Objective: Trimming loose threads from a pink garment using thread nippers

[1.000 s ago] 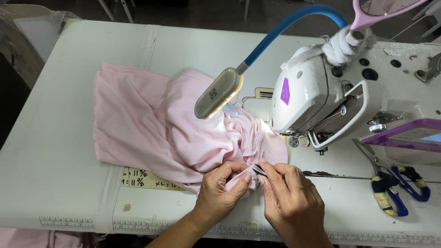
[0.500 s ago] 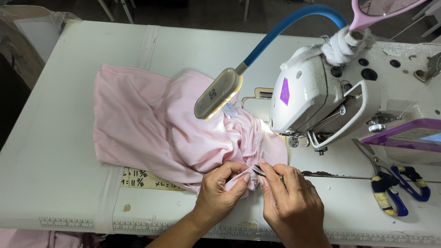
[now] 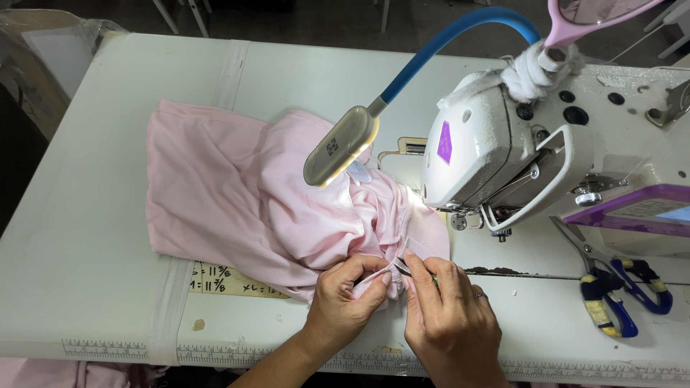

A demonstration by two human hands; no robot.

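**Thread-trimming at garment edge, mid-job**

L hand [image 3: 343, 296], lower centre: fingers closed, pinching a fold of the pink garment [image 3: 237, 201]. R hand [image 3: 449, 316] just beside it, closed round small snips [image 3: 404, 269], tips at the pinched edge. Looks like trimming in progress; can't tell how much edge is done. Rest of fabric bunched mid-frame, reaching under lamp [image 3: 339, 147] toward sewing machine [image 3: 496, 144], right. Scissors [image 3: 611, 291] lie untouched, lower right.
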